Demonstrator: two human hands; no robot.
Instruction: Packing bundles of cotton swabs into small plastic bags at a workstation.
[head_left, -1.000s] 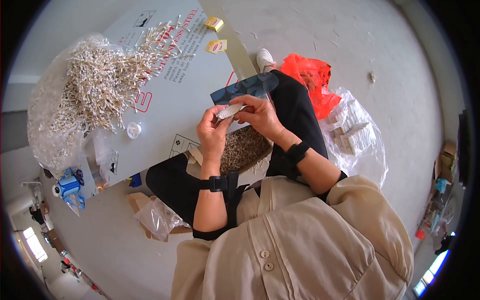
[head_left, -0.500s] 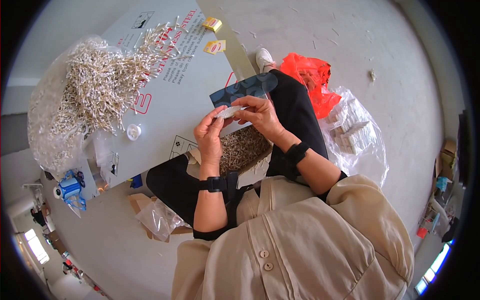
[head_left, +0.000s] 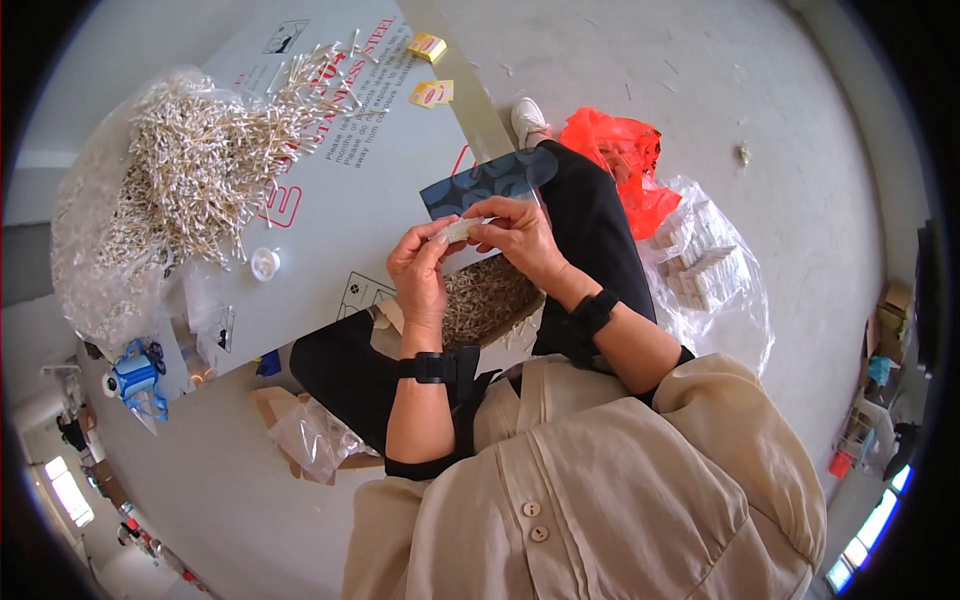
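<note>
Between both hands, above the table's near edge, is a small bundle of cotton swabs (head_left: 458, 231), with rows of white tips showing. My left hand (head_left: 418, 272) pinches its left end between thumb and fingers. The other end sits in the closed fingertips of my right hand (head_left: 522, 240). Below the hands, between my legs, an open box of loose cotton swabs (head_left: 488, 302) is partly covered by my wrists. A dark blue patterned sheet (head_left: 490, 182) lies just beyond my fingers, over the table edge.
A large heap of cotton swabs (head_left: 195, 160) spills from a clear bag on the table (head_left: 330, 225). Nearby are a round white container (head_left: 265, 264) and yellow boxes (head_left: 427, 47). A red bag (head_left: 622, 165) and a clear bag of white packs (head_left: 705, 270) lie at right.
Both hands stay in nearly the same place with the bundle of cotton swabs. My right fingers have shifted slightly over it. The view has moved a little.
</note>
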